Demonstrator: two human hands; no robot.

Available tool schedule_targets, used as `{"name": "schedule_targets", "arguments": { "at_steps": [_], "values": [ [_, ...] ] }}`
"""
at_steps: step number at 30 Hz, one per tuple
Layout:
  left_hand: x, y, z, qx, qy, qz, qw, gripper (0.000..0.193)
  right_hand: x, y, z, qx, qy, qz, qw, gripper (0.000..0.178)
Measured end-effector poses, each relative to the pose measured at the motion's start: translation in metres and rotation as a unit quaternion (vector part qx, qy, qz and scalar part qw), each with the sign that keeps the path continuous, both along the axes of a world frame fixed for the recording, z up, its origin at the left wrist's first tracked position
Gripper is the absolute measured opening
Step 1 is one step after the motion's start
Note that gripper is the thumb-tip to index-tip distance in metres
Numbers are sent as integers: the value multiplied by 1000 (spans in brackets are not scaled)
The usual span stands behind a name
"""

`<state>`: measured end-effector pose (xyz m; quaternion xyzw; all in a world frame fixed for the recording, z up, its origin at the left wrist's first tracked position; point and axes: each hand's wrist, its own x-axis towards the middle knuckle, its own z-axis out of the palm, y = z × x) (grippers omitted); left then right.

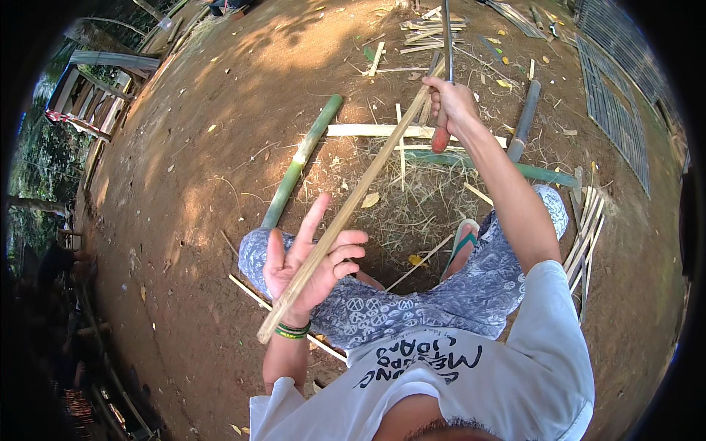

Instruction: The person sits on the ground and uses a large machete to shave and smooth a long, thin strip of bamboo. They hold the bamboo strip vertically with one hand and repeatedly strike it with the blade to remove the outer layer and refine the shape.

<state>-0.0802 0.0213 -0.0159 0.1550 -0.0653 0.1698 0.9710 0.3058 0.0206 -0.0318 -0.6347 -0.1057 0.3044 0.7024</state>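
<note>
My left hand (pixel 312 261) is palm up with its fingers spread apart. A long, pale bamboo strip (pixel 360 192) slants across that palm, and the fingers are not wrapped round it. Its far end reaches my right hand (pixel 452 103), which is closed round the handle of a long-bladed knife (pixel 440 140). The knife's blade points away from me, and its handle butt is reddish. Whether my right fingers also pinch the strip's far end, I cannot tell.
A green bamboo pole (pixel 303 160) lies left of centre, another (pixel 544 174) lies across ahead of me. A grey tube-like piece (pixel 524 121) is at the right. Split strips (pixel 587 231) lie beside my right knee, more strips (pixel 430 33) farther off. Woven panels (pixel 614 110) are at far right.
</note>
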Motion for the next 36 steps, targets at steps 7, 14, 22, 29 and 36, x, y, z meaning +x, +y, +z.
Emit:
{"name": "schedule_targets", "arguments": {
  "at_steps": [7, 14, 22, 29, 36],
  "values": [
    [-16, 23, 39, 185, 38, 231, 955, 99, -34, -1, -114, -72, 99, 23, 992, 22],
    [29, 53, 39, 423, 322, 442, 722, 40, -117, -31, -199, -143, 212, 73, 964, 26],
    [79, 82, 28, 517, 316, 478, 636, 26, -143, -52, -222, -204, 280, 115, 931, 31],
    [114, 99, 26, 376, 171, 412, 812, 38, -140, -51, -183, -194, 235, 122, 945, 38],
    [113, 93, 32, 321, 120, 382, 858, 62, -144, -59, -112, -107, 79, 115, 984, 48]
  ]
}}
